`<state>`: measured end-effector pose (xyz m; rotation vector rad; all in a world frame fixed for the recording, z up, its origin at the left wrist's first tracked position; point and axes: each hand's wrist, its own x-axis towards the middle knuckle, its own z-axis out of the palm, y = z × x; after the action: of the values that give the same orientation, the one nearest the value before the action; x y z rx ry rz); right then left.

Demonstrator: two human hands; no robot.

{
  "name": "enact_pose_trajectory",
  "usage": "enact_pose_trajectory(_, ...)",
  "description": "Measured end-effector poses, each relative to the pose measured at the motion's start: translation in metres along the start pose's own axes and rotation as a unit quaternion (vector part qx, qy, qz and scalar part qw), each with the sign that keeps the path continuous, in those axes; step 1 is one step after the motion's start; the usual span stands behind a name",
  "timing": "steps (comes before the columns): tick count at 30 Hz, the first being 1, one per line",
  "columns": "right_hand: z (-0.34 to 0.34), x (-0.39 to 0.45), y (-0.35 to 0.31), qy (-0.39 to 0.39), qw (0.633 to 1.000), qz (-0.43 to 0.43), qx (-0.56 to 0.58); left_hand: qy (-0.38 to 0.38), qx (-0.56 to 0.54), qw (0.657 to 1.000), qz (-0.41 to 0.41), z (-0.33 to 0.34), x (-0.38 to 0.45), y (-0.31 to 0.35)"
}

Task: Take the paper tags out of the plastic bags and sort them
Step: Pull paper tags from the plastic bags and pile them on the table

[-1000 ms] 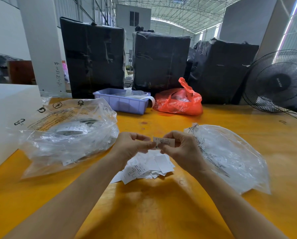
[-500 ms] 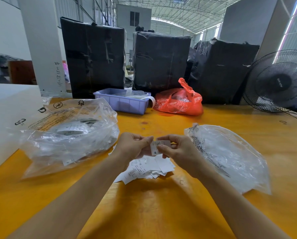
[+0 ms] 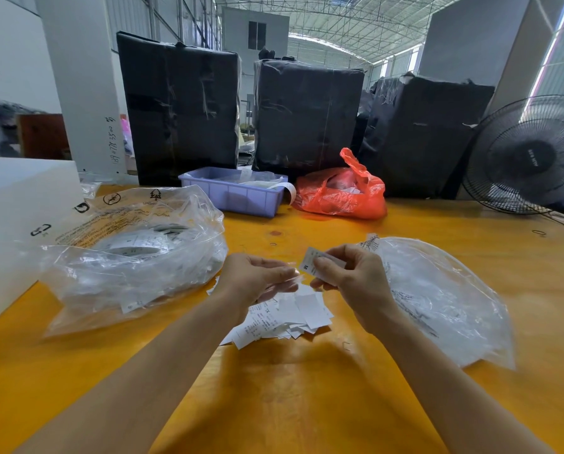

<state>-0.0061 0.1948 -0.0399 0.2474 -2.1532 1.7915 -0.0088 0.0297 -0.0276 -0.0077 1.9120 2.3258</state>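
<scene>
Yellow and wide, the counter [image 3: 307, 404] sits in a big hall with a high roof. My right hand [image 3: 356, 283] pinches a small white paper tag [image 3: 310, 263] between thumb and fingers, and I can see a letter M on it. My left hand [image 3: 257, 280] is just beside it, fingers curled around a little clear plastic bag [image 3: 289, 280] that is blurry, so I cannot tell much more about it. Both hands are up above a pile of loose tags [image 3: 290, 317] lying on the counter near me. On the left lies a big clear bag [image 3: 133, 253] full of more tags and small bags. On the right lies another clear bag [image 3: 444, 299], flatter and crumpled. Farther away I see a purple bin [image 3: 231, 194] with white things in it, and a red bag [image 3: 339, 191] just to its right. Behind those stand three big black wrapped bundles [image 3: 307, 116]. A black fan [image 3: 532, 155] stands at the far right, and a white box [image 3: 18, 217] sits at the left edge.
</scene>
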Motion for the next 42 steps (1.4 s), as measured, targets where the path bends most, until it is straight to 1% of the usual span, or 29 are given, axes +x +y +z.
enact_pose_trajectory(5, 0.0027, -0.0023, -0.0013, 0.007, 0.999, -0.028, -0.039, -0.003, 0.001, 1.0, 0.003, -0.0009, 0.0032, -0.0012)
enact_pose_trajectory(10, 0.0029, -0.003, -0.0022, 0.017, 0.997, -0.036, -0.06, -0.003, 0.038, 0.999, 0.022, 0.0003, 0.0035, -0.0021)
enact_pose_trajectory(15, 0.0024, -0.0021, -0.0025, 0.034, 0.997, -0.032, -0.054, 0.013, 0.057, 0.997, 0.044, 0.001, 0.0035, -0.0022)
enact_pose_trajectory(22, 0.0029, -0.0026, -0.0026, 0.014, 0.999, -0.012, -0.037, 0.016, 0.101, 0.992, 0.076, 0.0028, 0.0023, -0.0034)
enact_pose_trajectory(27, 0.0024, -0.0029, -0.0025, -0.003, 1.0, -0.001, -0.024, 0.013, 0.098, 0.992, 0.084, 0.0038, 0.0021, -0.0034)
enact_pose_trajectory(35, 0.0002, 0.0004, -0.0014, 0.035, 0.999, -0.006, -0.01, 0.007, 0.086, 0.992, 0.09, 0.0037, 0.0017, -0.002)
enact_pose_trajectory(42, 0.0011, -0.0008, -0.0024, 0.022, 1.0, 0.002, -0.009, 0.008, 0.08, 0.992, 0.093, 0.0039, 0.0018, -0.002)
